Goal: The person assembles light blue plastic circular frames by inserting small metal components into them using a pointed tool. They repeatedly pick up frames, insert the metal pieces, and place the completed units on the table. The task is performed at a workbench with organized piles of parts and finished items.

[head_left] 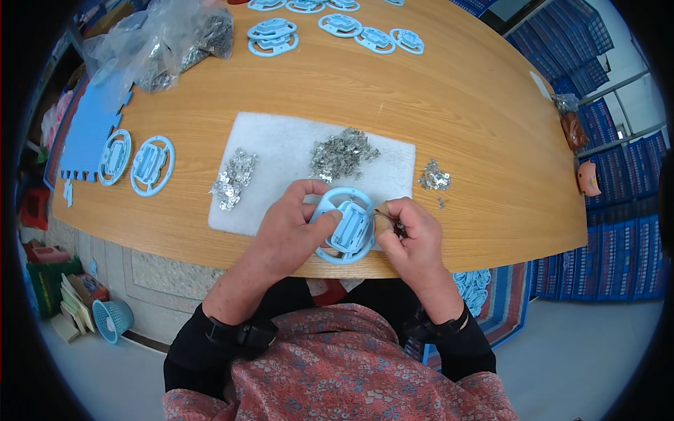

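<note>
My left hand (297,226) grips a light blue plastic toy steering wheel (345,235) by its left side, thumb over the rim, above the front edge of a white foam pad (270,140). At the wheel's right rim, my right hand (413,237) is pinched closed, with a small metal piece at the fingertips, too small to make out fully. Just beyond the wheel lies a heap of small metal clips (342,153). A second pile of shiny metal pieces (235,179) rests at the pad's left edge, and a smaller pile (434,175) is on the table right of the pad.
Two blue wheels (152,165) lie left of the pad, beside a blue foam mat (91,130). Plastic bags of metal parts (165,45) stand at the far left. Several more wheels (272,37) sit at the back. Below the table's right front edge are more blue parts (472,289).
</note>
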The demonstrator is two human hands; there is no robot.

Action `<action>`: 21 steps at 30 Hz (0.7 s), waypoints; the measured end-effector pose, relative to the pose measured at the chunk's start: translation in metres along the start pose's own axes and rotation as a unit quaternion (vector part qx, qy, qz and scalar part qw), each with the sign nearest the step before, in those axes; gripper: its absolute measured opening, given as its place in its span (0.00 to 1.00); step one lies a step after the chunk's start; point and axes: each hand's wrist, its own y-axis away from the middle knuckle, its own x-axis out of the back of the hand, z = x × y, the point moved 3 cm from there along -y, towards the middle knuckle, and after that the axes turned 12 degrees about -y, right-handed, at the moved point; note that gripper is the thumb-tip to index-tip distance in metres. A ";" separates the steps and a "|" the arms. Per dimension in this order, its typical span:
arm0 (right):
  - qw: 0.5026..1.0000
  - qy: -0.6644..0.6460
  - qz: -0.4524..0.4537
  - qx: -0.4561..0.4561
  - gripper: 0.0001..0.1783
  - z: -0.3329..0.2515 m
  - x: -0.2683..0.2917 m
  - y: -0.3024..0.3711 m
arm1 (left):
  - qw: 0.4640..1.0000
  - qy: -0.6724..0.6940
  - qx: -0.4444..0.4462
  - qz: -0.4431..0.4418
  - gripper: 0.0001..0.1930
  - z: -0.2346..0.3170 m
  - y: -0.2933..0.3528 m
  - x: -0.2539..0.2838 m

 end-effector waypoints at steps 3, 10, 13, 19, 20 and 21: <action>1.000 0.025 -0.002 0.015 0.13 0.003 -0.003 0.000 | 1.000 0.011 0.002 -0.008 0.22 0.001 -0.001 -0.001; 0.996 0.081 -0.019 0.028 0.14 0.005 -0.008 0.000 | 1.000 0.020 -0.010 -0.013 0.26 -0.006 -0.005 -0.002; 0.990 0.135 -0.021 0.033 0.14 -0.005 -0.013 0.002 | 0.999 0.035 0.000 -0.030 0.26 -0.001 -0.003 -0.002; 0.988 0.144 -0.040 0.035 0.17 -0.014 -0.010 0.002 | 0.998 0.041 0.004 -0.037 0.26 -0.003 -0.004 -0.003; 0.989 0.139 -0.037 0.030 0.18 -0.016 -0.006 0.002 | 0.999 0.040 0.002 -0.035 0.26 -0.003 -0.004 -0.003; 0.990 0.134 -0.034 0.026 0.20 -0.017 -0.004 0.002 | 0.999 0.039 0.000 -0.032 0.27 -0.003 -0.004 -0.003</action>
